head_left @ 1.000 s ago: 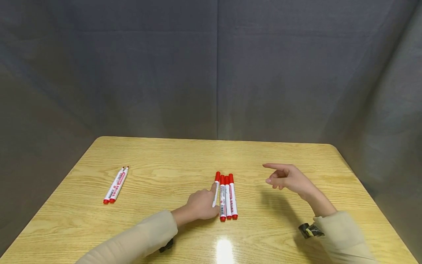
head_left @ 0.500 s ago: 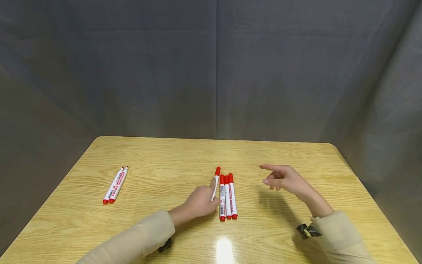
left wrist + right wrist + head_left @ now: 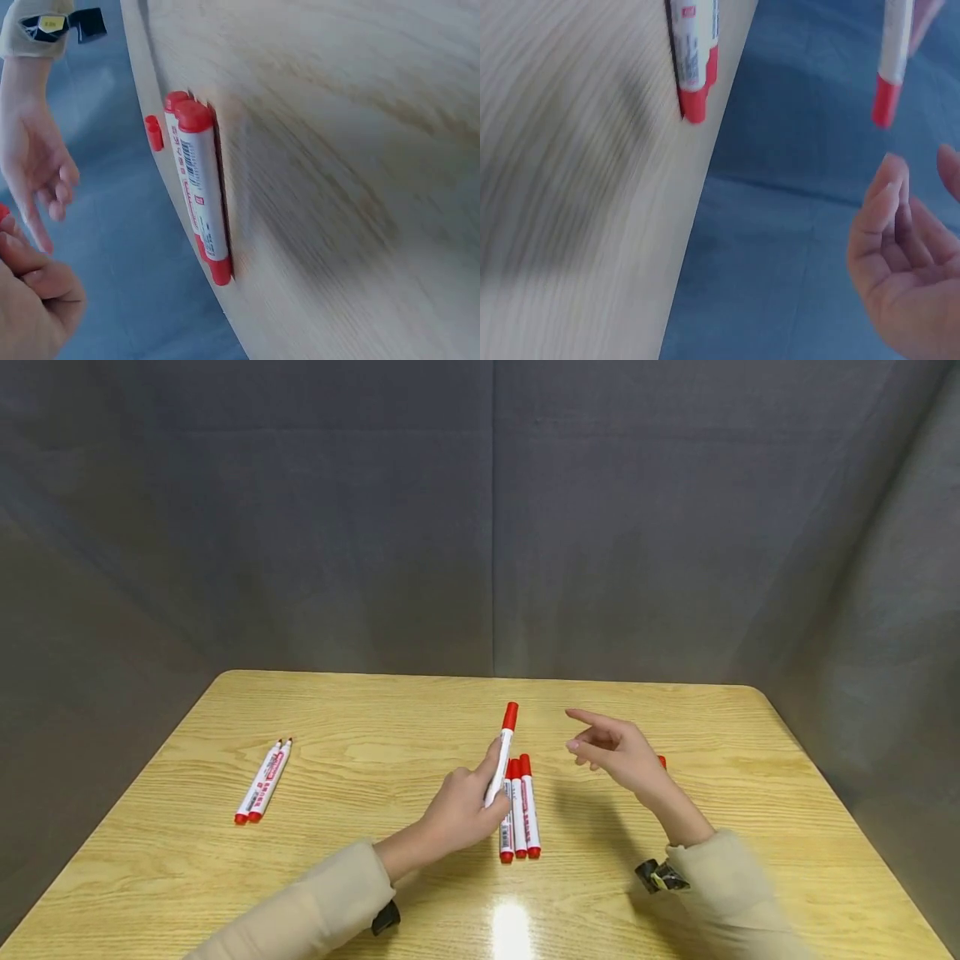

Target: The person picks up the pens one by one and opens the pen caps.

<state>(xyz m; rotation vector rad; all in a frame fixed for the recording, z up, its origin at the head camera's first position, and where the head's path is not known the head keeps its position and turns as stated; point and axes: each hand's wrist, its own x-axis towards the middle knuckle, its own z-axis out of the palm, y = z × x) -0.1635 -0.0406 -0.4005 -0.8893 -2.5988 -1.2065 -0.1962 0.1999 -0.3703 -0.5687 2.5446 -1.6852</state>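
Observation:
In the head view my left hand point(image 3: 461, 806) pinches a white marker point(image 3: 501, 764) whose red cap points up and away. The marker is raised over the table and tilted. Just below it several capped markers point(image 3: 528, 814) lie side by side, one partly covered by my left thumb. My right hand point(image 3: 618, 756) hovers to the right of the held marker, holding nothing, with its index finger stretched out toward it. The right wrist view shows the held marker point(image 3: 894, 49) with its red cap above the fingertips of my right hand point(image 3: 907, 262).
Two uncapped markers point(image 3: 262, 781) lie together at the left of the wooden table point(image 3: 360, 718). Small red caps point(image 3: 154, 133) stand at the right, largely behind my right wrist in the head view. A dark grey curtain point(image 3: 480, 527) hangs beyond the table's far edge.
My left hand has lifted the leftmost marker of the middle row off the table, up and slightly right. My right hand has moved left toward it, and a red cap now shows behind its wrist.

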